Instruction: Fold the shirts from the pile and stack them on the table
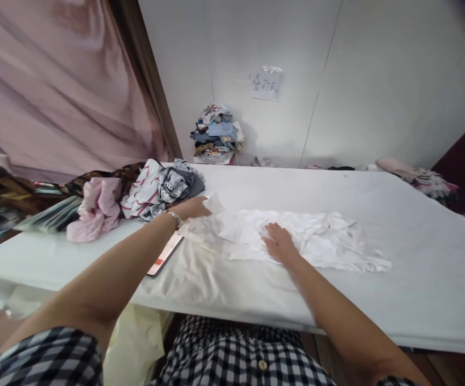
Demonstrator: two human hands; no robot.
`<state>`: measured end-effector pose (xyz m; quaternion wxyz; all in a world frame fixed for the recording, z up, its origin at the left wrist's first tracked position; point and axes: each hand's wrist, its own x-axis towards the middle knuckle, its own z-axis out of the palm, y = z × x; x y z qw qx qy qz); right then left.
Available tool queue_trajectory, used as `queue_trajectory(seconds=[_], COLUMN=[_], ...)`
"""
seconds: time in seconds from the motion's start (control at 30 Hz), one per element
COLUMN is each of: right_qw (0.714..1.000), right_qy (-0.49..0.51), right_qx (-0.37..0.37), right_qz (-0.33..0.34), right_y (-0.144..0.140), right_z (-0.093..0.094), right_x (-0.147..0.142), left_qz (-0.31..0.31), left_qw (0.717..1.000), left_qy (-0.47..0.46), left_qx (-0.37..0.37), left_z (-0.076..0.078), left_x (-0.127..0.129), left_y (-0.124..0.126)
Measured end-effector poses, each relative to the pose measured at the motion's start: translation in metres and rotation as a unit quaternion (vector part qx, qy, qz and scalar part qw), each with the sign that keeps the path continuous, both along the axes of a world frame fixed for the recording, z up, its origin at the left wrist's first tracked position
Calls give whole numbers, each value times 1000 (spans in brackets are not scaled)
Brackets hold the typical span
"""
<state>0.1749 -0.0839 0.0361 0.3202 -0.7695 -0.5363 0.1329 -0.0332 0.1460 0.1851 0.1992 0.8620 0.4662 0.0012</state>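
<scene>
A white garment (320, 241) lies spread out flat on the white table (417, 279) in front of me. My left hand (194, 208) pinches a raised corner of the garment at its left end; a bracelet sits on that wrist. My right hand (278, 244) lies flat, fingers apart, pressing on the middle of the garment. Both forearms reach out from checked sleeves.
A heap of crumpled clothes (135, 195), pink, striped and dark patterned, sits at the table's left. A flat card or board (164, 254) lies under my left wrist. A stack of folded clothes (217, 134) leans against the back wall. More garments (417, 177) lie at the far right.
</scene>
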Motion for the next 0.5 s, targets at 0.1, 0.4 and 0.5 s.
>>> queue_trajectory(seconds=[0.1, 0.4, 0.5], right_qw=[976, 882, 896], right_qy=[156, 326, 282], right_qx=[134, 290, 284], right_qz=[-76, -177, -190], right_y=[2, -9, -8], right_z=[0, 10, 8], right_x=[8, 48, 51], left_qz=[-17, -82, -64], left_qw=[999, 985, 987], left_qy=[-17, -136, -145], left_qx=[-25, -74, 2], left_z=[11, -43, -59], left_x=[40, 141, 122], left_y=[-20, -95, -86])
